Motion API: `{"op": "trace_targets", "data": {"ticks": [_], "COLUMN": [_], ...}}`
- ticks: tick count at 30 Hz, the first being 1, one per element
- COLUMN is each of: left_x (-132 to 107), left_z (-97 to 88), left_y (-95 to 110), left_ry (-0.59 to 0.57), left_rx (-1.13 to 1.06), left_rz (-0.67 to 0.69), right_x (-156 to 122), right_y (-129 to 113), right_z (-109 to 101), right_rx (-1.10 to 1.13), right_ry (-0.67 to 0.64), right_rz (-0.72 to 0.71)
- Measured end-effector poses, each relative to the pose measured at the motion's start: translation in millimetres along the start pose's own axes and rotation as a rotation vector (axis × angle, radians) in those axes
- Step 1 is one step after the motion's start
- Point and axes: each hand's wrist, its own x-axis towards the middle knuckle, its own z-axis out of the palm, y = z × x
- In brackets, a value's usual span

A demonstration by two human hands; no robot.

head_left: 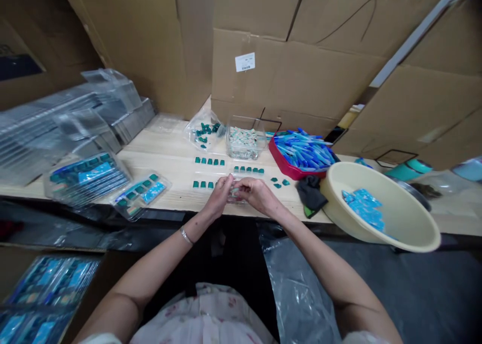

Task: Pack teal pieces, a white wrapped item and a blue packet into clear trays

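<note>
My left hand (220, 197) and my right hand (258, 194) meet at the table's front edge, fingers pinched close together. Between them shows a small clear plastic piece (236, 199); its exact kind is hidden by the fingers. The left thumb points up along its left side, and the right fingertips press on it from the other side. Just beyond lie short rows of small dark green blocks: a back row (210, 161), a right row (248, 169) and a left row (203, 185) partly covered by my left hand. Several loose green pieces (280, 183) lie right of my right hand.
Behind stand a bag of green pieces (199, 139), a clear tub of pale pieces (243, 139) and a red tray (280, 164) of blue pens. A cream basin (406, 233) with blue packets overhangs the right edge. Filled clear packs (141, 196) lie left; cardboard (301, 83) walls the back.
</note>
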Motion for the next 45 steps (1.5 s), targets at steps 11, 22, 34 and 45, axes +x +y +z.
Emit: {"op": "trace_targets", "data": {"ticks": [11, 22, 34, 45], "left_x": [-17.9, -20.3, -22.0, -24.1], "left_z": [-0.8, -6.1, -10.4, -11.0], "left_y": [-3.8, -8.9, -8.8, -0.7], "left_ry": [0.024, -0.063, -0.054, -0.058], "left_rx": [0.008, -0.045, -0.067, -0.053], "left_rz": [-0.059, -0.064, -0.032, -0.078], "right_x": [-24.0, -26.8, -27.7, -20.8], "right_y": [-17.9, -6.1, -8.0, -10.4], "right_z": [13.9, 24.6, 16.8, 13.4], "right_rx": [-0.09, 0.079, 0.213, -0.09], "right_ry": [0.081, 0.236, 0.144, 0.18], "right_rz": [-0.014, 0.047, 0.17, -0.003]}}
